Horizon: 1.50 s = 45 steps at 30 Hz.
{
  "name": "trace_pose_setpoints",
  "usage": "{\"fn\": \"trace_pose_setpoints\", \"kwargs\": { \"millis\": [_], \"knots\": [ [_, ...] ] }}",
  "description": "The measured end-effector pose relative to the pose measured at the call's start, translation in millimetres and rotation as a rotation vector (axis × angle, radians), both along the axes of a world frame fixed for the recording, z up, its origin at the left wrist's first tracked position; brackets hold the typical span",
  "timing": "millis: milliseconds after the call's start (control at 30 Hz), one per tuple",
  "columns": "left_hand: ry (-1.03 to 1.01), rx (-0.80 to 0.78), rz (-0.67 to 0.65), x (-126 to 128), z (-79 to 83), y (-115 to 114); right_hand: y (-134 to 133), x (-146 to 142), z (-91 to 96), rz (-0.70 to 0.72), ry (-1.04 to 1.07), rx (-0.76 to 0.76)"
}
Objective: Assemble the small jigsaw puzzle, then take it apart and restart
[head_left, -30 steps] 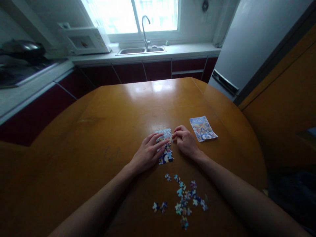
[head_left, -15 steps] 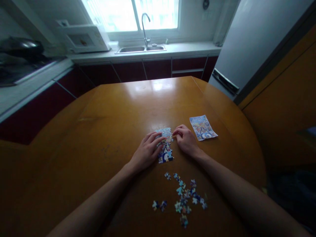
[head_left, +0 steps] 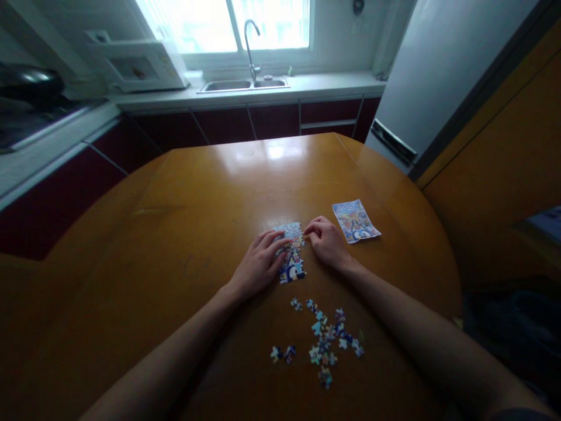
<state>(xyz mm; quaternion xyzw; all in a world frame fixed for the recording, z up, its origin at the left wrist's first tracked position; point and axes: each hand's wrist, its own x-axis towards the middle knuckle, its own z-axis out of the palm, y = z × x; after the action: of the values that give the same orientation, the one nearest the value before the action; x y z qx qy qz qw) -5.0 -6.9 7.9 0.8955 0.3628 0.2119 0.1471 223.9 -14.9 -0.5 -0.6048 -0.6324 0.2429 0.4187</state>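
A partly joined jigsaw puzzle (head_left: 292, 272) lies flat on the wooden table, its right edge uneven. My left hand (head_left: 262, 257) rests over the puzzle's left side, fingers spread and lying on it, covering part of the picture. At the upper right edge, my right hand (head_left: 325, 241) is closed in a pinch on a puzzle piece, which the fingers mostly hide. Several loose puzzle pieces (head_left: 323, 345) are scattered nearer to me, below the puzzle. To the right of my right hand is a printed picture sheet (head_left: 356, 222) with a similar design.
The wooden table (head_left: 210, 193) has a rounded outline. Beyond it run a counter with a sink (head_left: 228, 86) and a faucet (head_left: 249, 49), and a white microwave (head_left: 138, 67). A refrigerator (head_left: 438, 76) stands at the right, a stove (head_left: 48, 120) at the left.
The camera view has shifted slightly, moving the whole scene a little up and left. Both hands keep nearly the same places at the puzzle.
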Motion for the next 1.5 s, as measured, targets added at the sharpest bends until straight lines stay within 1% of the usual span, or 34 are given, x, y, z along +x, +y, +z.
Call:
{"fn": "trace_pose_setpoints", "kwargs": {
  "millis": [200, 433, 1167, 1500],
  "knots": [
    [-0.004, 0.007, -0.002, 1.0, 2.5, -0.2, 1.4, 1.2, -3.4, -0.008, 0.021, 0.029],
    [0.007, 0.011, -0.003, 0.1, -1.1, 1.5, 3.5, 2.7, -7.3, -0.023, 0.035, 0.056],
    [0.013, 0.013, -0.003, -0.1, -2.1, 2.2, 3.5, 3.5, -7.7, -0.013, 0.009, 0.039],
    [0.015, 0.018, -0.007, -0.7, -3.5, 2.5, 2.4, 2.2, -3.6, -0.015, 0.023, 0.033]
  ]
}}
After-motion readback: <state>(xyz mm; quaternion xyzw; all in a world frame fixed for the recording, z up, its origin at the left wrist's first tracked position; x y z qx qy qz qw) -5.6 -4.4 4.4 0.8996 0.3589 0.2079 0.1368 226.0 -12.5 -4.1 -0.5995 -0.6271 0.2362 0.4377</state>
